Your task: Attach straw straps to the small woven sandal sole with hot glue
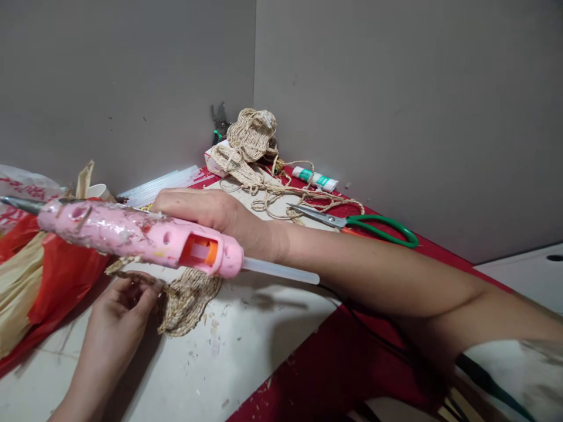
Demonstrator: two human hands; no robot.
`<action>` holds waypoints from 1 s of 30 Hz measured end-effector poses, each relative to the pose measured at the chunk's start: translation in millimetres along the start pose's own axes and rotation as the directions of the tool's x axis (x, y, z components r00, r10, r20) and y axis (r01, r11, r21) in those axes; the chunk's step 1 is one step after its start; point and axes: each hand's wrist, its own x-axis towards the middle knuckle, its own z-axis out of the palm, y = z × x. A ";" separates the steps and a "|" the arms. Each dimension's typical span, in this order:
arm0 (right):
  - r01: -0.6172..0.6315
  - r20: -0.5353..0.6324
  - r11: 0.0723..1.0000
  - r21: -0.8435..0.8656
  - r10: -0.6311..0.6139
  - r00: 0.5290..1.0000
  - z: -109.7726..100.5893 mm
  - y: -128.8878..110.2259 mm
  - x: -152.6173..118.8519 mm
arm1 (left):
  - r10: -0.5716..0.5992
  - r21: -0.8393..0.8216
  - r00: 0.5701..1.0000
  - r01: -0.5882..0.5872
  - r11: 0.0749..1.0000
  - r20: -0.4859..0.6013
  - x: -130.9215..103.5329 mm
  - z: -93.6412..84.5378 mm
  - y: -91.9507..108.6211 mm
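A pink glue gun [109,231], smeared with dried glue, lies across the view with its metal nozzle pointing left and a clear glue stick [281,271] out of its rear. My right hand [206,208] is behind it, wrapped round its hidden handle side. Below the gun, my left hand [125,305] pinches a thin strip of braided straw cord. That cord joins a woven straw piece [189,305] over the white board [220,363]; the gun hides the piece's upper part.
Green-handled scissors [382,228], a glue tube [315,179], woven straw pieces [251,135] with loose cord, and pruners [220,124] lie toward the back. Glue sticks [162,184] and a red bag [65,275] of straw are left. Grey panels [373,105] stand behind.
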 end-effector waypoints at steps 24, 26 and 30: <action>-0.006 -0.076 1.000 0.002 0.006 0.997 -1.2 -6.5 -9.0 | 0.168 0.224 0.981 -0.187 0.957 0.101 7.7 7.7 -17.6; -0.019 -0.066 0.999 0.027 0.021 0.998 -5.1 -11.7 -10.8 | 0.178 0.272 0.980 -0.196 0.942 0.090 6.5 8.3 -16.0; -0.114 0.017 0.991 0.071 0.113 0.993 -13.3 -27.9 -23.2 | 0.190 0.329 0.979 -0.204 0.922 0.074 3.2 10.6 -7.3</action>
